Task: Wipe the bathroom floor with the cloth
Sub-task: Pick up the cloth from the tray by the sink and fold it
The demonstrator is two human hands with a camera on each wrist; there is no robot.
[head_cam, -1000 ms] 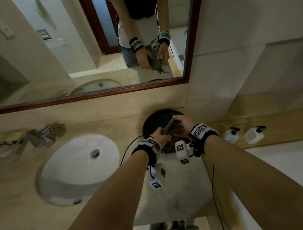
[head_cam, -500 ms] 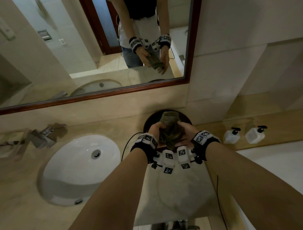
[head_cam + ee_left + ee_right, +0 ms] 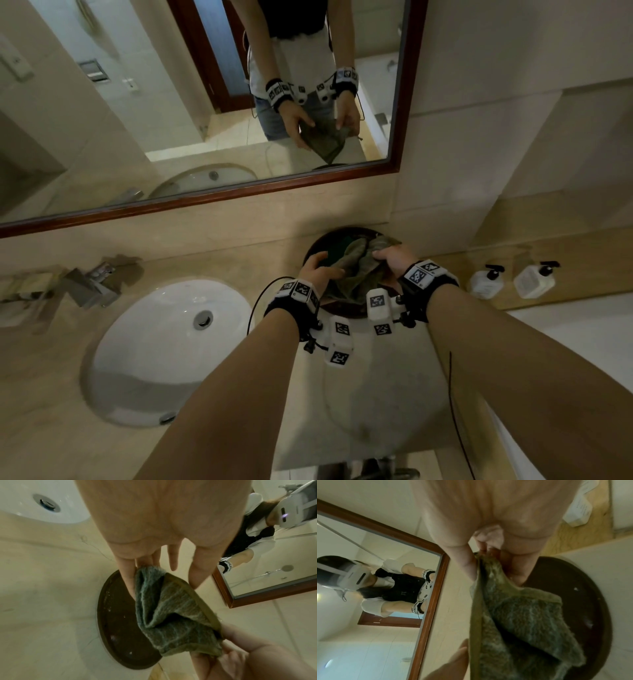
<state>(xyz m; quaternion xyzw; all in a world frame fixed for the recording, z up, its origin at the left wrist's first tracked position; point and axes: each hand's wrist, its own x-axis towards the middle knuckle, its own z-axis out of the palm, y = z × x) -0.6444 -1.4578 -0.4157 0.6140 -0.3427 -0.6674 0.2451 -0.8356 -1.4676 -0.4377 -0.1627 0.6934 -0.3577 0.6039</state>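
The olive-green terry cloth [image 3: 356, 274] hangs between both hands above the round dark-brown tray [image 3: 346, 310], which lies on the beige marble counter [image 3: 212, 260] near the wall. The left hand [image 3: 317, 272] pinches one edge of the cloth between the fingers [image 3: 127, 580], while its other fingers stay rather straight. The right hand [image 3: 394, 262] holds the opposite edge with curled fingers [image 3: 467, 566]. The cloth sags in soft folds and I cannot tell if it touches the tray. Left of the tray there is the oval white sink [image 3: 164, 349]. Two white pump bottles [image 3: 510, 281] stand on a ledge at the right. The wood-framed mirror [image 3: 404, 102] reflects the hands.
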